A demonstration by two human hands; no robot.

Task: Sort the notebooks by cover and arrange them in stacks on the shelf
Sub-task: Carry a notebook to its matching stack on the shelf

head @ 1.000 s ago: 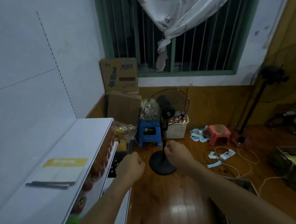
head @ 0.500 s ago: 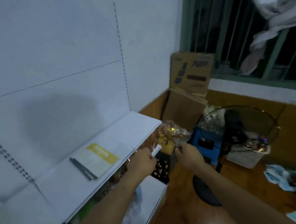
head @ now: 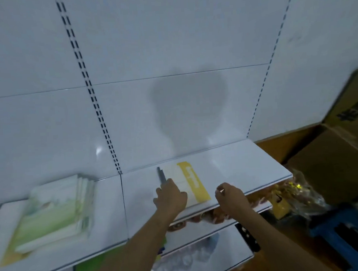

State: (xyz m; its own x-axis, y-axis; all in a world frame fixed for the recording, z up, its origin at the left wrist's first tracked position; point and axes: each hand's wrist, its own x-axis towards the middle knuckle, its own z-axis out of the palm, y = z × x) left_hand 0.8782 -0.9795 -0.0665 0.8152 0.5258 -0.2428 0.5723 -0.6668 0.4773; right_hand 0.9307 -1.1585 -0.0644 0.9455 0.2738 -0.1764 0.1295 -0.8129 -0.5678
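Notebooks: one white with a yellow band (head: 189,181) lies on the white shelf (head: 238,167), and a green-covered stack (head: 55,212) sits well to its left. The left hand (head: 171,196) rests on the yellow-banded notebook's near-left corner, fingers loosely bent. The right hand (head: 230,196) hovers at the shelf's front edge, fingers curled, holding nothing visible.

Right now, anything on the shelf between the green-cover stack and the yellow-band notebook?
Nothing lies there. Head view: between the green-cover stack and the yellow-band notebook, the shelf shows only bare white surface, crossed by a panel seam.
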